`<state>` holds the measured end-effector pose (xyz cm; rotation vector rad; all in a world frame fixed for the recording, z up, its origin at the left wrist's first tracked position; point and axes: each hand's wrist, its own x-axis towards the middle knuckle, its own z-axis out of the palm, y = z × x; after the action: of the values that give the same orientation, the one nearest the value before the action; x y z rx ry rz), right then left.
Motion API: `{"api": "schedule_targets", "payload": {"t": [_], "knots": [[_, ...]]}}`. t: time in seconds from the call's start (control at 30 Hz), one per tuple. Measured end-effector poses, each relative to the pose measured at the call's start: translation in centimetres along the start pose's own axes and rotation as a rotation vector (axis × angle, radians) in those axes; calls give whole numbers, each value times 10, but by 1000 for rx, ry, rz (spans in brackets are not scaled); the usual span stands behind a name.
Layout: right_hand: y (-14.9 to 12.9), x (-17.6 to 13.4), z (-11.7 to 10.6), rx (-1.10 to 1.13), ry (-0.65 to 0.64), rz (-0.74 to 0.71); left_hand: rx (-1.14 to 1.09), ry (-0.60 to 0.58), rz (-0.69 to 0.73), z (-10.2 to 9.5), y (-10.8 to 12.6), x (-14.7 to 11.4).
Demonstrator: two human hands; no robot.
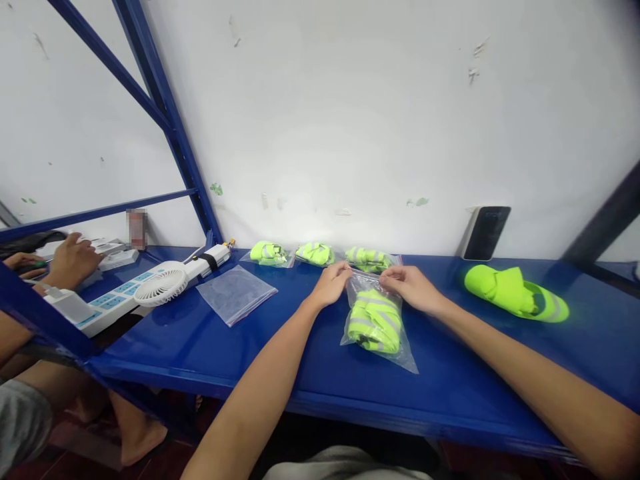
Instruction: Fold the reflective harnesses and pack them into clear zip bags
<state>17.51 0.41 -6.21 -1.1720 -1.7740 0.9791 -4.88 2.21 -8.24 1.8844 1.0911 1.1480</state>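
Item: your left hand (331, 287), fingers pinched on the upper left corner of a clear bag (407, 355). Item: your right hand (414, 288), thumb and fingers pinched on the same bag at its upper right. Item: the bag itself, lying mid-counter (220, 357), mouth toward the far side; inside, below your fingers, one folded yellow-green bundle (375, 320) with pale bands.

Step in hand, as judged: closing the bag's mouth. Whether any seal has caught cannot be told. Next move, as judged: you hold the left corner steady and press along the edge with the right fingers, keeping cloth out of the seam.

Surroundings: three bagged bundles in a far row by the wall, namely a left packet (269, 253), a middle packet (315, 253) and a right packet (367, 257), the last partly behind your hands. To the left: one flat bag (237, 293), then a white fan (161, 288) and a power strip (113, 303). To the right: one loose bundle (515, 293), unbagged; beyond it, a dark-faced device (486, 233), upright near the wall.
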Motion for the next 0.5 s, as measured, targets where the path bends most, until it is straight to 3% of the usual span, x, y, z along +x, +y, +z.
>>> {"api": "schedule_targets", "payload": {"t": [0.1, 0.27, 0.33, 0.5], "knots": [[3, 2, -1, 29, -35, -12, -89, 19, -21, -1, -2, 0], [8, 5, -5, 161, -59, 79, -43, 4, 30, 0, 4, -1], [6, 4, -6, 44, -70, 22, -26, -9, 42, 2, 8, -2], [-4, -2, -4, -384, 21, -288, 15, 12, 74, 7, 14, -6]]}}
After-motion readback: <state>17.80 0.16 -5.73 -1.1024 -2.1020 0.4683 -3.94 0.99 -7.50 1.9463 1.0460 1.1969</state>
